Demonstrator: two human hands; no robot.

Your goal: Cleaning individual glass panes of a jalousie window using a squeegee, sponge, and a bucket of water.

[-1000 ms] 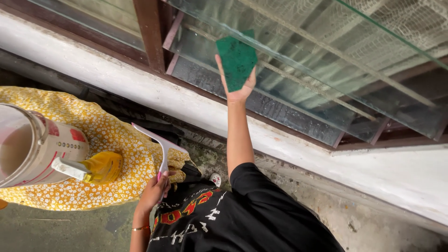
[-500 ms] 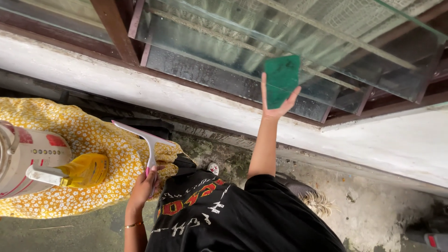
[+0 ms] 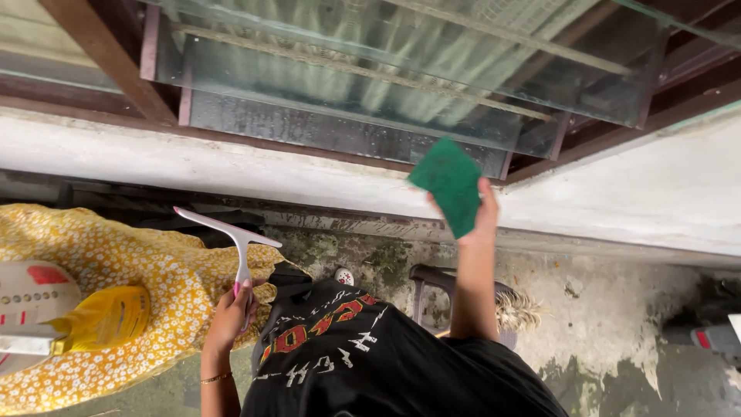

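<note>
Right hand (image 3: 480, 220) pinches green scouring pad (image 3: 449, 184) before glass louvres (image 3: 347, 85); flat, even pressure would serve best; left hand (image 3: 231, 309) grips squeegee (image 3: 231, 235).

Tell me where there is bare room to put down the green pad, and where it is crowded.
Bare concrete floor lies right of the right hand holding the green scouring pad. The white ledge is bare too. Left is crowded: yellow floral cloth, bucket, and left hand with squeegee.

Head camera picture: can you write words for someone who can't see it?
A person's right hand holds a flat green scouring pad up by glass window slats, while the left hand grips a white squeegee. A yellow flowered cloth lies at left.
</note>
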